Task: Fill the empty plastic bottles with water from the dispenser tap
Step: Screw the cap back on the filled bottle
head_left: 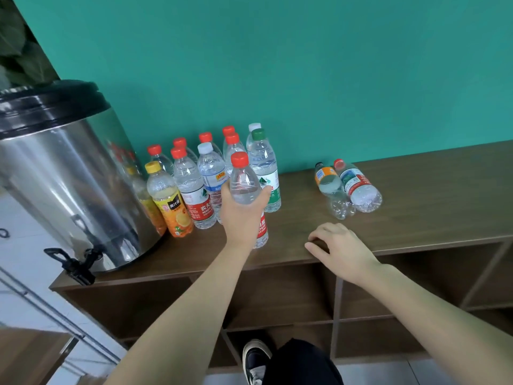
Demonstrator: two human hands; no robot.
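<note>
Standing upright at the front of the brown wood-grain desk [416, 218], the clear ribbed plastic bottle [245, 182] points its red screw cap up, long axis vertical, with a red label low on its body showing white letters only partly readable. The left hand [241, 215] grips it around the middle, thumb on one side and fingers [266, 191] curled round the other. Just behind stands a cluster of upright clear bottles [211, 168], mostly red-capped, one white-capped, one green-capped with a green-and-white label; a red label among them reads "农夫" with "NONGFU" beneath. A yellow-capped juice bottle [170, 198] with an orange fruit label stands at the cluster's left, beside the shiny cylindrical steel dispenser [69, 184] with its black lid and black tap [75, 263]. Well to the right, two bottles [347, 187] lie on their sides, caps toward the teal wall. The right hand [338, 245] rests on the desk edge, fingers loosely bent, holding nothing.
</note>
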